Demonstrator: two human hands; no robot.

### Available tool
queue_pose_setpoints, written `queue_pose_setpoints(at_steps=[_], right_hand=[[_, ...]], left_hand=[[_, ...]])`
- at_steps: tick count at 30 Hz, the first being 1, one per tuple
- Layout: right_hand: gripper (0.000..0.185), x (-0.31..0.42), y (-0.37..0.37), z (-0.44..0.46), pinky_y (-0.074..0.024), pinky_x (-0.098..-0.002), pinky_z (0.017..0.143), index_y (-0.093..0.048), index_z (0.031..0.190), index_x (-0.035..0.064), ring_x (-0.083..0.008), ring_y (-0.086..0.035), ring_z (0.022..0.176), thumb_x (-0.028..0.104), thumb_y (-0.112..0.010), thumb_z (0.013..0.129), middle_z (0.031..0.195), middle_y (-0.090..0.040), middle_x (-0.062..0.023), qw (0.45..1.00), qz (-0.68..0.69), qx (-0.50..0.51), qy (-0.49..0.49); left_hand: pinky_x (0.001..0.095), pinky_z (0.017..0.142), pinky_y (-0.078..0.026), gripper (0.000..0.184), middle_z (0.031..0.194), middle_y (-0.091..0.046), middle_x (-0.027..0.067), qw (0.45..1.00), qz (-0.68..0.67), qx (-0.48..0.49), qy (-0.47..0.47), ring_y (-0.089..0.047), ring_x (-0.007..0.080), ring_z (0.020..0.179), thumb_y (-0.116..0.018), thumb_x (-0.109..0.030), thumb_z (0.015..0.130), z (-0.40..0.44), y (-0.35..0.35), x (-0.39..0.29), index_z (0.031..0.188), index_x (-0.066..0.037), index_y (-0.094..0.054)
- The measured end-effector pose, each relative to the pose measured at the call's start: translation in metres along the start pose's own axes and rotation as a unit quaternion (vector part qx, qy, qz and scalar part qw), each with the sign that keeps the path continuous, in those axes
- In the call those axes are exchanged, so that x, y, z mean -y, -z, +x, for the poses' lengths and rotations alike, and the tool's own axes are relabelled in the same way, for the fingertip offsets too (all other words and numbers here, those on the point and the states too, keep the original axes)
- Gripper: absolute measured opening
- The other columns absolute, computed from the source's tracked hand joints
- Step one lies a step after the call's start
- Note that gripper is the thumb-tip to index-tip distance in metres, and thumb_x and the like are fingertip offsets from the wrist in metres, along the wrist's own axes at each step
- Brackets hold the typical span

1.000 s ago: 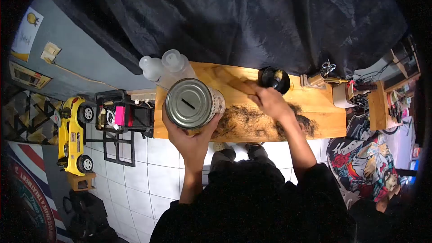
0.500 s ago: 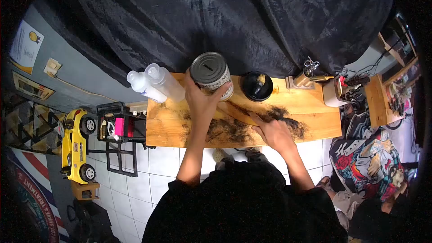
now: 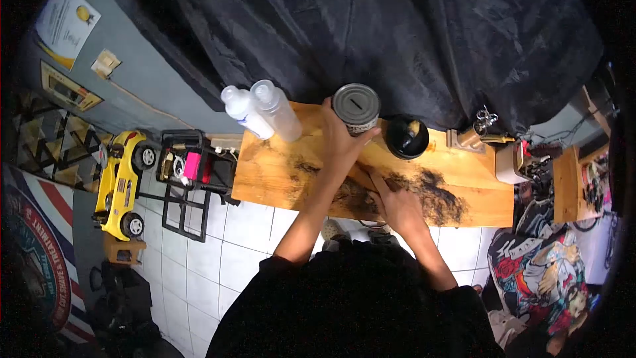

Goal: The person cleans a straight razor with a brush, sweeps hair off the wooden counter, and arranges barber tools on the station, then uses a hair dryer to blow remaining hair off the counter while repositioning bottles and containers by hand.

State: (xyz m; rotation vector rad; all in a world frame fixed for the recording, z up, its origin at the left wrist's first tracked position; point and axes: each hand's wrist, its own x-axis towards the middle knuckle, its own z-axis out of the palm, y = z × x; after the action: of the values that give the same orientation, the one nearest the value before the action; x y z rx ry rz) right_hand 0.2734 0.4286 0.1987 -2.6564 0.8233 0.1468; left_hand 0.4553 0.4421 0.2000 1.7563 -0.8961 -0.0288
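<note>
My left hand is wrapped round a tin can with a slot in its grey lid and lettering on its side. The can is upright over the back part of the wooden table. Low over the tabletop, my right hand grips a long brown brush-like tool, index finger stretched along it. My left forearm partly covers this tool, so its exact kind is unclear. Dark hair clippings lie scattered around my right hand. Close to the can's right stands a black bowl with a brush in it.
Two plastic bottles stand at the table's back left. A holder with scissors and a white container are at its right end. Left of the table are a black cart and a yellow toy car. A black curtain hangs behind.
The view has shifted, moving the scene rightward. Against the table, my left hand and the can are slightly nearer the bowl. My right hand has moved left with the brown tool, closer to my left arm.
</note>
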Motion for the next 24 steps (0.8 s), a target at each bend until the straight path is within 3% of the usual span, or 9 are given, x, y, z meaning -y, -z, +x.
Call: queue_pose_setpoints(at_steps=[4,6,8,10,12,14,16,19,24], right_hand=[[0.054,-0.001,-0.013,0.011,-0.051,-0.0511,0.062,-0.036,0.14,0.0125,-0.0437,-0.061,0.061,0.026,-0.054,0.092,0.069,-0.063,-0.0239,0.996,0.063,-0.048,0.031],[0.056,0.006,-0.013,0.018,-0.0509,-0.0503,0.063,-0.034,0.141,0.0104,-0.0458,-0.061,0.064,0.025,-0.054,0.091,0.07,-0.062,-0.0254,0.996,0.078,-0.031,0.014],[0.057,0.013,-0.021,0.026,-0.0509,-0.0503,0.064,-0.033,0.142,0.0105,-0.0457,-0.061,0.067,0.023,-0.054,0.091,0.073,-0.062,-0.0267,0.997,0.062,-0.045,0.013],[0.058,0.023,-0.021,0.034,-0.051,-0.0503,0.066,-0.032,0.143,0.0106,-0.0456,-0.061,0.07,0.021,-0.054,0.09,0.076,-0.062,-0.028,0.997,0.045,-0.059,0.013],[0.063,0.039,-0.011,0.046,-0.0518,-0.0483,0.071,-0.024,0.146,0.0114,-0.0428,-0.063,0.078,0.014,-0.052,0.089,0.086,-0.063,-0.0292,0.997,0.014,0.049,-0.057],[0.066,0.054,-0.006,0.057,-0.0521,-0.0474,0.073,-0.019,0.148,0.0125,-0.0412,-0.064,0.082,0.011,-0.048,0.089,0.091,-0.063,-0.0288,0.993,-0.021,0.092,-0.069],[0.068,0.063,-0.002,0.066,-0.0523,-0.0465,0.075,-0.014,0.149,0.0135,-0.0397,-0.065,0.086,0.007,-0.045,0.089,0.096,-0.063,-0.0285,0.986,-0.057,0.133,-0.083],[0.07,0.073,-0.005,0.078,-0.0522,-0.0454,0.079,-0.008,0.15,0.0162,-0.0381,-0.064,0.09,0.006,-0.041,0.089,0.098,-0.064,-0.0271,0.989,-0.025,0.099,-0.103],[0.064,0.076,-0.015,0.09,-0.0526,-0.0467,0.076,-0.013,0.149,0.0169,-0.0397,-0.065,0.086,0.008,-0.037,0.091,0.098,-0.063,-0.0277,0.994,-0.05,0.056,-0.077]], left_hand=[[0.0439,0.098,-0.037,0.11,0.125,-0.042,0.0243,0.999,-0.008,-0.01,-0.033,-0.046,0.0354,0.115,-0.088,-0.032,0.059,-0.005,0.014,-0.009,0.137,0.007,-0.02],[0.0464,0.096,-0.037,0.099,0.126,-0.039,0.0301,0.998,0.035,-0.035,-0.041,-0.043,0.0413,0.118,-0.085,-0.031,0.065,-0.01,0.044,-0.032,0.134,0.009,-0.027],[0.0457,0.093,-0.038,0.087,0.124,-0.041,0.0279,0.98,0.107,-0.149,-0.079,-0.043,0.0406,0.118,-0.083,-0.03,0.068,-0.007,0.079,-0.044,0.132,0.006,-0.036],[0.0429,0.091,-0.04,0.077,0.123,-0.043,0.0256,0.967,0.041,-0.245,-0.05,-0.045,0.0388,0.116,-0.081,-0.028,0.071,0.007,0.104,-0.049,0.129,0.004,-0.042],[0.0429,0.089,-0.042,0.076,0.122,-0.044,0.025,0.972,0.093,-0.213,-0.045,-0.048,0.0387,0.113,-0.081,-0.028,0.071,0.022,0.124,-0.038,0.128,0.004,-0.042],[0.0429,0.087,-0.044,0.074,0.122,-0.045,0.0244,0.972,0.146,-0.18,-0.042,-0.051,0.0386,0.109,-0.081,-0.027,0.071,0.03,0.131,-0.03,0.127,0.005,-0.043],[0.0398,0.08,-0.047,0.072,0.113,-0.054,0.019,0.971,0.205,-0.119,0.001,-0.057,0.0366,0.097,-0.077,-0.039,0.074,0.035,0.128,-0.017,0.126,0.003,-0.049],[0.0449,0.081,-0.046,0.069,0.114,-0.053,0.0222,0.974,0.184,-0.131,-0.028,-0.055,0.0403,0.101,-0.076,-0.039,0.075,0.04,0.121,-0.004,0.122,0.004,-0.051],[0.0471,0.083,-0.046,0.062,0.113,-0.05,0.0234,0.962,0.24,-0.116,-0.064,-0.053,0.0428,0.102,-0.076,-0.031,0.075,0.037,0.123,-0.001,0.119,0.004,-0.049]])
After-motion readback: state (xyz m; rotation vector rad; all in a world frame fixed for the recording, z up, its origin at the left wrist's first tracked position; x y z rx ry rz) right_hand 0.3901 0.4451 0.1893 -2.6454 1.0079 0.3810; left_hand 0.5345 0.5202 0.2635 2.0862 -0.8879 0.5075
